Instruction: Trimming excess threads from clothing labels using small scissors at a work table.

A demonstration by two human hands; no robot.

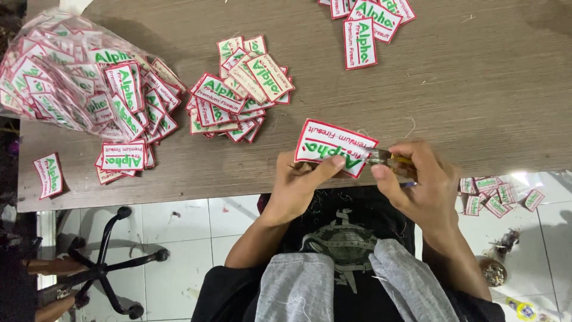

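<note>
Left hand (298,185) pinches white patch (333,148) with red border at lower edge, above bench (465,107) edge. Patch long axis runs left-right, tilted slightly. Right hand (417,179) fingers closed on small snips (381,157), tip touching patch right end. Patch pile (238,89) well apart, up-left.

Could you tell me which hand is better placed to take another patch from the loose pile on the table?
Probably the left hand: it lies nearer the loose pile, pinching only the patch. The right hand grips a small cutter.
</note>
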